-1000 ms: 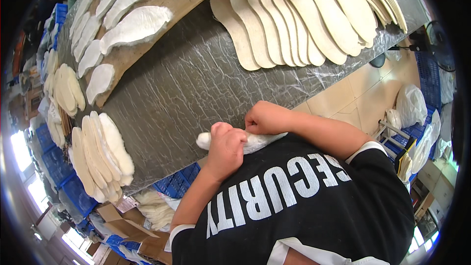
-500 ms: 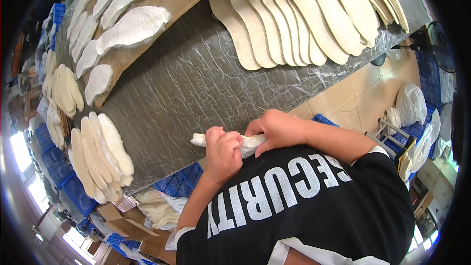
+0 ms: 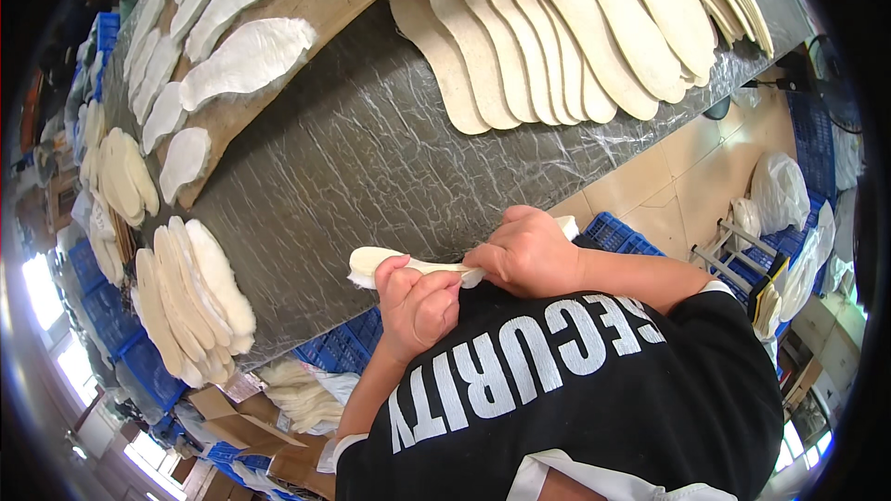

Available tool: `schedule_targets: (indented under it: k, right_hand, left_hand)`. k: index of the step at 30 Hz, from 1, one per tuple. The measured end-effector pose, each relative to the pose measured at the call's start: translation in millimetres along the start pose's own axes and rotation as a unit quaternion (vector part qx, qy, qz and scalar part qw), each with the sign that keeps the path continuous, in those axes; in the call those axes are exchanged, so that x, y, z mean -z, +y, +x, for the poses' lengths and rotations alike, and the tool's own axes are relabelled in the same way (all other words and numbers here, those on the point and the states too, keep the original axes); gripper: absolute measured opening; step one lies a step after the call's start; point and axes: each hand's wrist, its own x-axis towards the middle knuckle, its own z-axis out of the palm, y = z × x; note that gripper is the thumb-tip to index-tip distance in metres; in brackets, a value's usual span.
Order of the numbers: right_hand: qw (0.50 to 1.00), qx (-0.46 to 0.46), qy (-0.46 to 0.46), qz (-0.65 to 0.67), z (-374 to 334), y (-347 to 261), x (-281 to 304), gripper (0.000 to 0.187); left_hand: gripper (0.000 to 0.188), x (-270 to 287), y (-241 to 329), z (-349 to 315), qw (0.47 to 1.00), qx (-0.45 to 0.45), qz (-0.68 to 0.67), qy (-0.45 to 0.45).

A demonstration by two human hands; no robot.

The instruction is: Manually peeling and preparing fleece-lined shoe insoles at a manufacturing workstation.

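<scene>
Between both hands, close to my chest at the table's near edge, is a cream insole (image 3: pixel 379 260) with white fleece along its underside. My left hand (image 3: pixel 419 304) grips it near its left end, thumb and fingers closed around the edge. Wrapped over its middle is my right hand (image 3: pixel 525 252), fingers curled, and the insole's other end sticks out to the right past the knuckles. My fingers hide part of its middle.
A dark, plastic-covered table (image 3: pixel 306 176) stretches ahead. Cream insoles (image 3: pixel 557 37) overlap in a row at the far right. White fleece pieces (image 3: pixel 246 60) lie on a brown board at far left, with stacked fleece insoles (image 3: pixel 190 297) nearer. Blue crates (image 3: pixel 622 237) stand beyond the near edge.
The insole now lies flatter and longer in view, its cream face showing at the left and its far end at the right. My right hand has shifted slightly right and turned over it.
</scene>
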Motion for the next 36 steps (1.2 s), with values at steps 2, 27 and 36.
schedule_targets:
  k: [2, 27, 36]
  right_hand:
    - [0.999, 0.016, 0.021, -0.038, 0, -1, 1, 0.011]
    - [0.987, 0.058, 0.070, -0.133, 5, 0, 6, 0.012]
    - [0.995, 0.037, 0.008, -0.093, 3, -1, 11, 0.010]
  left_hand:
    - [0.034, 0, 2, 2, 1.000, 0.013, 0.012, -0.004]
    - [0.036, 18, 6, 28, 0.981, 0.080, 0.137, -0.112]
    - [0.030, 17, 3, 25, 0.985, 0.077, 0.096, -0.124]
